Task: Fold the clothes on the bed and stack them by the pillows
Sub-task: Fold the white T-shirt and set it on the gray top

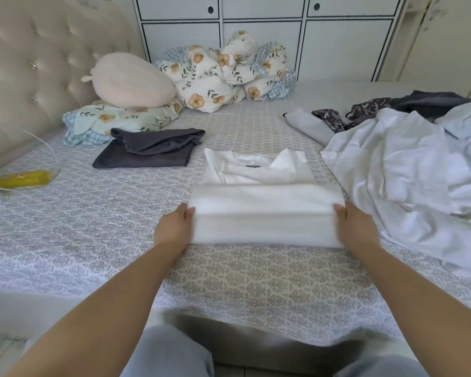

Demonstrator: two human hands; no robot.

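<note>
Your left hand (174, 227) and right hand (356, 227) each grip a side edge of the white cotton shirt (264, 197) at centre frame, thumbs on top and fingers hidden under its folded lower half, collar pointing away on the grey patterned bed sheet (93, 227). A folded dark grey garment (150, 151) lies upper left beside the floral pillow (114, 121). Unfolded pale clothes (408, 170) are heaped at right.

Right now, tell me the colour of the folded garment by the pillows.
Dark grey folded garment, head view.
</note>
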